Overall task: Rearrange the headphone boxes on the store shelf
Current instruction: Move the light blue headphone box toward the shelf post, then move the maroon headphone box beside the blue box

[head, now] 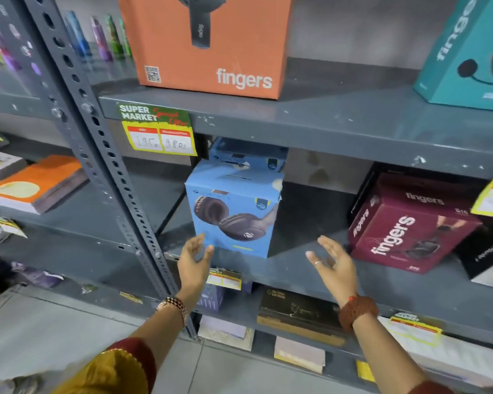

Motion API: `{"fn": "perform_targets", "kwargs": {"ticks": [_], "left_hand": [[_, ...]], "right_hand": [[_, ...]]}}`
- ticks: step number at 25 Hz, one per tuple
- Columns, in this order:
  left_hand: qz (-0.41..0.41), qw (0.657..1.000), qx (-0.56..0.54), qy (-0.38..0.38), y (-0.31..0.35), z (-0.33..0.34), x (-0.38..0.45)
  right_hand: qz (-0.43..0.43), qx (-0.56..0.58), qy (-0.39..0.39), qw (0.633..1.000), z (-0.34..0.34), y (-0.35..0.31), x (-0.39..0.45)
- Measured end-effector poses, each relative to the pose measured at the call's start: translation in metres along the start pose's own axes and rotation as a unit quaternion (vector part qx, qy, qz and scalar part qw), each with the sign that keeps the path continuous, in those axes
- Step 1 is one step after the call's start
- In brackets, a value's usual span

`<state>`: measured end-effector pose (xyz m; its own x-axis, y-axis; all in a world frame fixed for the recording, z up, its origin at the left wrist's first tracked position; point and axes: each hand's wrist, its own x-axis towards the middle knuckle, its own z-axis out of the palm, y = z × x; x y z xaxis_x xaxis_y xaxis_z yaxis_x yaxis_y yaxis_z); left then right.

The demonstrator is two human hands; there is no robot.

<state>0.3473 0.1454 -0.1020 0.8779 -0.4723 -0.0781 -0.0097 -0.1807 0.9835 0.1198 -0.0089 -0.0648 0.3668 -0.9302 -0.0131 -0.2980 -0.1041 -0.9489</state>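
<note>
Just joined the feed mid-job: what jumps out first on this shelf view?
The big orange box marked "fingers" dominates the upper shelf, with a teal box at that shelf's far right. One shelf down, a light blue headphone box stands near the front edge with another blue box behind it, and a maroon box sits tilted to its right. The left hand and right hand are open, empty, either side of the blue box.

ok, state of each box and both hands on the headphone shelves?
left hand: open, empty, at the front blue box's lower left corner
right hand: open, empty, apart from boxes
front blue headphone box: upright, middle shelf
rear blue box: behind it
maroon fingers box: angled
orange fingers box: upright, top shelf
teal fingers box: angled
</note>
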Motion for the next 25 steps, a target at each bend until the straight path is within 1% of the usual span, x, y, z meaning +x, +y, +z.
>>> {"fn": "perform_targets", "kwargs": {"ticks": [2, 3, 7, 11, 13, 16, 19, 22, 25], "left_hand": [[-0.027, 0.999, -0.009, -0.024, -0.002, 0.026, -0.021], [-0.030, 0.998, -0.015, -0.050, 0.000, 0.042, -0.031], [0.009, 0.987, -0.006, -0.160, 0.019, 0.114, -0.066], [0.043, 0.981, -0.014, -0.191, 0.053, 0.185, -0.091], [0.051, 0.977, -0.013, -0.204, 0.072, 0.219, -0.105], [0.047, 0.972, -0.013, -0.230, 0.093, 0.259, -0.113], [0.044, 0.966, -0.015, -0.255, 0.101, 0.288, -0.112], [0.041, 0.968, -0.011, -0.245, 0.108, 0.303, -0.119], [0.028, 0.971, -0.012, -0.238, 0.108, 0.307, -0.125]], "right_hand": [[0.015, -0.009, 0.029, 0.999, -0.034, 0.018, -0.007], [0.019, -0.013, 0.042, 0.999, -0.051, 0.026, -0.011], [0.047, -0.010, 0.105, 0.993, -0.124, 0.052, -0.013], [0.060, 0.010, 0.152, 0.987, -0.184, 0.059, -0.001], [0.064, 0.028, 0.160, 0.985, -0.212, 0.060, 0.011], [0.049, 0.050, 0.146, 0.987, -0.239, 0.057, 0.034], [0.027, 0.060, 0.098, 0.993, -0.254, 0.047, 0.055], [0.022, 0.053, 0.041, 0.998, -0.254, 0.042, 0.068], [0.017, 0.048, 0.020, 0.999, -0.248, 0.043, 0.065]]}}
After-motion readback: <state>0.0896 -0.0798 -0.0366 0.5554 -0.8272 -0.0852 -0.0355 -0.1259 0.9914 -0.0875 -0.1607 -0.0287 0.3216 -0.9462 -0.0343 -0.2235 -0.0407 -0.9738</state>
